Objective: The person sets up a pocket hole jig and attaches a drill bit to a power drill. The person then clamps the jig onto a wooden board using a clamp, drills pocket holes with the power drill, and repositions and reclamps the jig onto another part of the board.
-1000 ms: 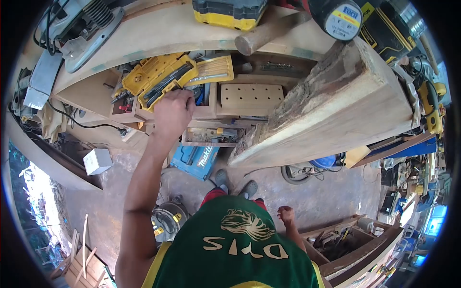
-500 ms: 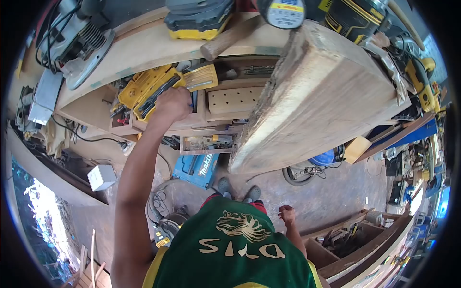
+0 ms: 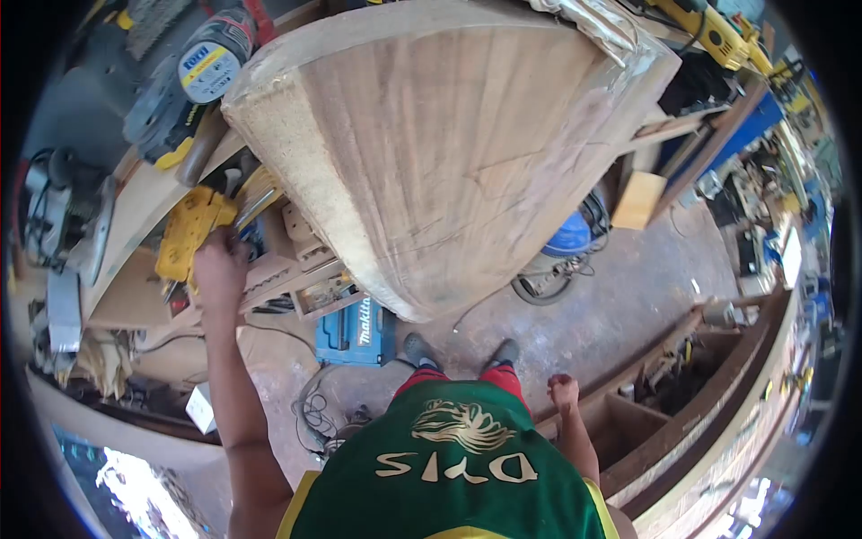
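My left hand is at the left, over the open drawers of the workbench, its fingers closed at the edge of a yellow plastic case. The palm side and part of the case's edge are hidden. My right hand hangs low beside my body with its fingers curled, and nothing shows in it. A large, thick wooden slab with a rough pale edge slants across the view to the right of the case.
A wooden handle and a power tool with a round label lie on the bench. Below the drawers a blue Makita case stands on the floor. An open wooden compartment box is at the lower right.
The view has turned right, so the bench and slab appear further left. The yellow case, earlier open with dark bits showing, now shows mostly its yellow shell. My right hand still hangs low.
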`<move>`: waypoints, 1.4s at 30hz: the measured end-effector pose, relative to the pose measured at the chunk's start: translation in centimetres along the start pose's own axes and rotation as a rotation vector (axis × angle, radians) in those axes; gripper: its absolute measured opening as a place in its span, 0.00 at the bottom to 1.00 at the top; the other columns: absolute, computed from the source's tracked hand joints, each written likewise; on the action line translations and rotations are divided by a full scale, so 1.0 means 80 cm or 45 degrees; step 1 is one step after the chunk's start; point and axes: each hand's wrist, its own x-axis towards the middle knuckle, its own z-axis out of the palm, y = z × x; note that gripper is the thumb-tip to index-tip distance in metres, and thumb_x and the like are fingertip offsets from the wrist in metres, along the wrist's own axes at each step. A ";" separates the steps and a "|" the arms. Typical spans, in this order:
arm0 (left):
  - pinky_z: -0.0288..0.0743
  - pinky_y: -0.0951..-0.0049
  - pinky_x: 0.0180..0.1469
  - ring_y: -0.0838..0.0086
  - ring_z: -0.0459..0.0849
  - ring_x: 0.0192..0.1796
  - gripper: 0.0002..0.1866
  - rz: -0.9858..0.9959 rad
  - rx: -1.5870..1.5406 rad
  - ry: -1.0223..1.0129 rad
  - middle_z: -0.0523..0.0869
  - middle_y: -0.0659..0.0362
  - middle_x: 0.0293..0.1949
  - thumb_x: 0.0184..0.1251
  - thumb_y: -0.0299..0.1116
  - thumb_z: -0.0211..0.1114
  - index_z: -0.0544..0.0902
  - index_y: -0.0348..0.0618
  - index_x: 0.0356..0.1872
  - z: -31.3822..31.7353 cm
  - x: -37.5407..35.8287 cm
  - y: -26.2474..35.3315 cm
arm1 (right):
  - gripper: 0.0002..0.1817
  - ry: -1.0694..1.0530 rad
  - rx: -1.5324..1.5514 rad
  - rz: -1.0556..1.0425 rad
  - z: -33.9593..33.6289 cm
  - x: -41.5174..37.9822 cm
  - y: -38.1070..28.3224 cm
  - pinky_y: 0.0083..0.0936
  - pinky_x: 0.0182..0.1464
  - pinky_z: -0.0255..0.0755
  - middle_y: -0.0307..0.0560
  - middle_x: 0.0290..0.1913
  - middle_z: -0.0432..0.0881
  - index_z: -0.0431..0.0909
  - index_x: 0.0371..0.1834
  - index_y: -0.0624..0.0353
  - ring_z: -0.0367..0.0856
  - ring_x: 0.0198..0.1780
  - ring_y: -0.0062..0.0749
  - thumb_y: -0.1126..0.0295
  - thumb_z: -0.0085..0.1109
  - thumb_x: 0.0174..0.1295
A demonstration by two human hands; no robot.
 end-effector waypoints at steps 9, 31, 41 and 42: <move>0.78 0.70 0.42 0.72 0.85 0.36 0.16 -0.381 -0.221 0.741 0.88 0.56 0.36 0.68 0.36 0.68 0.86 0.34 0.48 0.048 -0.167 0.054 | 0.12 -0.017 0.010 -0.214 -0.068 0.099 0.162 0.27 0.29 0.79 0.48 0.30 0.87 0.84 0.40 0.68 0.85 0.27 0.28 0.70 0.61 0.60; 0.81 0.64 0.38 0.55 0.86 0.35 0.10 1.748 -1.586 -0.775 0.85 0.48 0.36 0.52 0.15 0.71 0.84 0.33 0.36 0.381 -0.464 1.044 | 0.16 0.577 1.214 -0.365 -0.557 0.194 -0.083 0.26 0.31 0.70 0.46 0.30 0.81 0.80 0.39 0.65 0.75 0.29 0.21 0.61 0.57 0.73; 0.80 0.62 0.44 0.54 0.86 0.42 0.10 2.146 -1.564 -1.154 0.87 0.48 0.43 0.58 0.22 0.70 0.84 0.33 0.41 0.411 -0.436 1.449 | 0.10 1.164 1.074 -0.400 -0.902 0.336 -0.082 0.30 0.37 0.73 0.51 0.31 0.82 0.81 0.42 0.65 0.80 0.33 0.32 0.67 0.56 0.71; 0.80 0.62 0.45 0.54 0.86 0.42 0.11 2.139 -1.583 -1.201 0.87 0.48 0.43 0.58 0.23 0.71 0.85 0.33 0.42 0.416 -0.438 1.483 | 0.10 1.247 1.047 -0.383 -0.924 0.350 -0.062 0.28 0.38 0.74 0.49 0.31 0.83 0.82 0.44 0.64 0.80 0.33 0.29 0.68 0.57 0.71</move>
